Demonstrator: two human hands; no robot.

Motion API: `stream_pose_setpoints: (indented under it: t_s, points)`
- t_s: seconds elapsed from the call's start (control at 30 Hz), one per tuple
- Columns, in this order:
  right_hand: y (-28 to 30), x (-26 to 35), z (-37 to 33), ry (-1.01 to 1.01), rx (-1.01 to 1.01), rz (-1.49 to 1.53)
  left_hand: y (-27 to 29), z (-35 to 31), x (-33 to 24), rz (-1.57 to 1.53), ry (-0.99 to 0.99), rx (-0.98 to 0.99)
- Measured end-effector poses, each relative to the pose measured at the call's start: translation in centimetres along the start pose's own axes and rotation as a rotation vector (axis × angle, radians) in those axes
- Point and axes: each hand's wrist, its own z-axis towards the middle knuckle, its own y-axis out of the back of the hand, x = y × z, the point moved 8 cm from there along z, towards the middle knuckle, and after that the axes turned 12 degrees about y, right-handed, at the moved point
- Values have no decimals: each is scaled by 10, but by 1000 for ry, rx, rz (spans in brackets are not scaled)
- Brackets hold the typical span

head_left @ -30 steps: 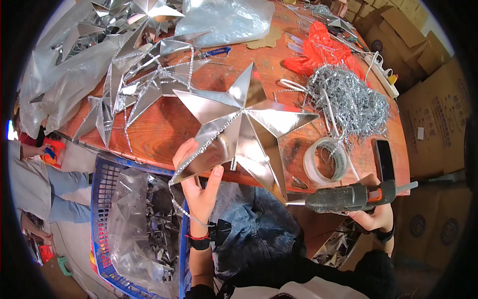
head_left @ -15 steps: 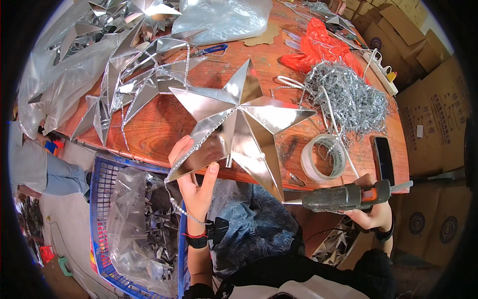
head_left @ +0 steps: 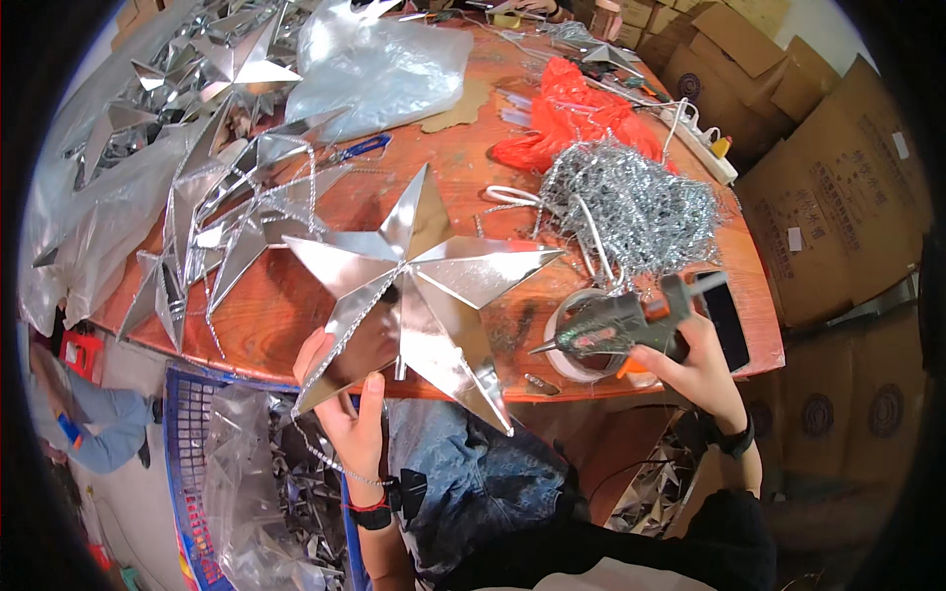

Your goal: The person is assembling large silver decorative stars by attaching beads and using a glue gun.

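A shiny silver five-pointed star (head_left: pixel 448 320) is tilted over the table's front edge. My left hand (head_left: pixel 353 424) is closed on its lower left point, thumb in front. Thin silver tinsel cord (head_left: pixel 347 333) runs along one ridge from the centre to that point, and its loose end hangs past my wrist. My right hand (head_left: pixel 698 372) grips a dark green glue gun (head_left: pixel 611 330) with an orange trigger. Its nozzle points left, apart from the star, and its body covers part of a tape roll (head_left: pixel 581 374). A small glossy bead sits at the star's lower right tip.
A tangled heap of silver tinsel (head_left: pixel 636 212) lies behind the gun, beside a red plastic bag (head_left: pixel 581 113). Far right are a phone (head_left: pixel 727 320) and a power strip (head_left: pixel 702 148). More silver stars (head_left: pixel 236 197) lie left. A blue basket (head_left: pixel 187 433) stands below, cardboard boxes (head_left: pixel 828 217) right.
The glue gun has moved up and away from the star's lower right tip, to over the tape roll. My left hand still holds the star. The whole view has shifted.
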Motion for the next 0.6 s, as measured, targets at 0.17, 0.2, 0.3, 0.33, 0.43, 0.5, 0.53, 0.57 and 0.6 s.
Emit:
stream_pose_setpoints:
  t_s: [0.17, 0.2, 0.3, 0.33, 0.43, 0.5, 0.53, 0.57, 0.6]
  points:
    - [5, -16, 10, 229, -33, -175, -1, 0, 0, 4, 1, -1]
    - [4, -13, 9, 144, -43, -152, 0, -1, 0, 10, 1, -3]
    - [12, -9, 7, 103, -164, -239, -1, -1, -1, -6, 11, 2]
    - [16, -8, 7, 124, -219, -293, -1, -1, -1, -10, 17, 5]
    - [35, 3, 30, 243, -189, -502, 2, -1, -3, -4, -8, 33]
    - [50, 11, 55, 332, -170, -525, 1, 1, -2, -26, -13, 49]
    - [59, 11, 69, 415, -143, -555, -2, 2, -4, -55, 13, 59]
    - [80, 12, 79, 406, -144, -606, -18, 5, -5, -124, 35, 97]
    - [70, 0, 105, 443, -111, -564, -7, 5, -7, -105, 59, 74]
